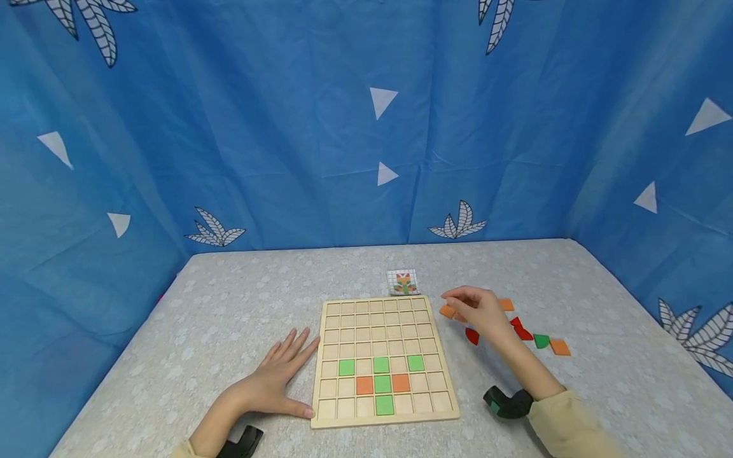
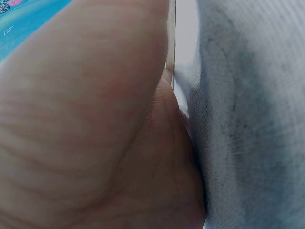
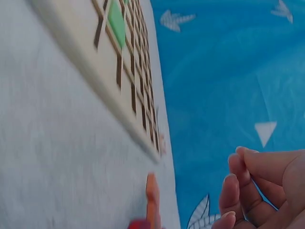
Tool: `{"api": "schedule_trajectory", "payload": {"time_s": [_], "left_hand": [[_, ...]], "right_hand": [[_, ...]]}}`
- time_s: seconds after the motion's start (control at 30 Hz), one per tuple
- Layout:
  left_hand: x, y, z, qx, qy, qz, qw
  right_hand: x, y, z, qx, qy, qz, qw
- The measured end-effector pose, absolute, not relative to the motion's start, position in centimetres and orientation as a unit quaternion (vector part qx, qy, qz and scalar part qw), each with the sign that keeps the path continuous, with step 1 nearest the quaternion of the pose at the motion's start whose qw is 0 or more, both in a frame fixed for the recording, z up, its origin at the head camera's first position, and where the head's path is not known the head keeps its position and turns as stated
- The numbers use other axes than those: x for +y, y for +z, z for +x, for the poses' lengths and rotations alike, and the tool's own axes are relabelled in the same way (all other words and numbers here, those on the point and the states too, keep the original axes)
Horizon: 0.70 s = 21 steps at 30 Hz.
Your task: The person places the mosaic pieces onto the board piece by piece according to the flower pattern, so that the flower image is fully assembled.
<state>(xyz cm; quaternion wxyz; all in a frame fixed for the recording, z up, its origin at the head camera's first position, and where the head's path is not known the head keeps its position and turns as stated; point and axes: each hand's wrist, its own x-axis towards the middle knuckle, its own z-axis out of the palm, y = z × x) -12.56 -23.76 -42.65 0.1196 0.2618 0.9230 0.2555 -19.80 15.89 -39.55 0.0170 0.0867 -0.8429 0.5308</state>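
Gridded board (image 1: 380, 334), one; printed card (image 1: 403, 283) at twelve o'clock. Left hand (image 1: 277, 378), nine o'clock: fingers wide. Right hand (image 1: 480, 310), two o'clock, near orange pieces (image 1: 447, 312): fingers narrow, contents cannot be told.

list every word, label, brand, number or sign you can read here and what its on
None that can be read.
Card: gridded picture; any print is too small to read.
Board and loose pieces: no lettering visible.
Blue curtain: printed leaves and triangles, no lettering visible.
Black wrist devices: any marks too small to read.
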Motion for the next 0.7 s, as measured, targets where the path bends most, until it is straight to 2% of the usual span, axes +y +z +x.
{"api": "schedule_trajectory", "payload": {"time_s": [0.23,0.7], "left_hand": [[-23.7,-42.7,-12.5,0.924,0.254,0.26,0.121],[-23.9,-43.2,-12.7,0.922,0.253,0.273,0.104]], "right_hand": [[17.7,-41.0,-21.0,-0.855,0.515,0.05,0.026],[18.9,-42.4,-21.4,-0.931,0.34,0.127,0.04]]}}
